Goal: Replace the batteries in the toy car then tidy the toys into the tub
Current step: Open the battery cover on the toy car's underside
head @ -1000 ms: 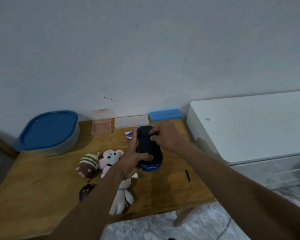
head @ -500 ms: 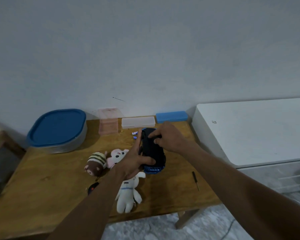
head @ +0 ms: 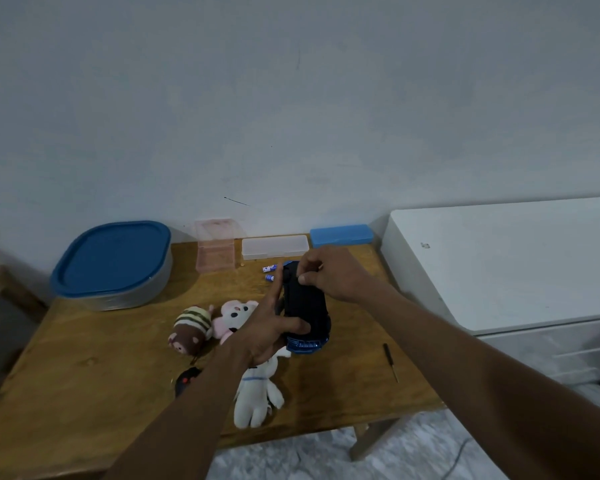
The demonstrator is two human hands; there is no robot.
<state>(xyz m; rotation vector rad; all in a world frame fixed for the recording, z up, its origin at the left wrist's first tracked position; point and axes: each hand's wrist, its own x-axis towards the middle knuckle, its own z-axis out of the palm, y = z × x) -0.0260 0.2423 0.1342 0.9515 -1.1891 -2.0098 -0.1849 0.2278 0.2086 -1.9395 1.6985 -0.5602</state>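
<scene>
Head view: in the centre of the frame, the left hand (head: pixel 264 327) grasps a dark toy car (head: pixel 305 306) turned underside up just above the wooden counter (head: pixel 101 375), thumb across its near end. The right hand (head: pixel 329 275) has its fingers curled onto the car's far end.

Two small batteries (head: pixel 269 269) lie just left of the car. A screwdriver (head: pixel 390 362) lies to the lower right. Below the left arm are a striped plush (head: pixel 191 327), a pink plush (head: pixel 234 315), a white plush (head: pixel 257 393) and a black remote (head: pixel 186 379). The blue-lidded tub (head: pixel 111 261) sits at the far left.

Since half a second earlier, hands and car have barely moved.
</scene>
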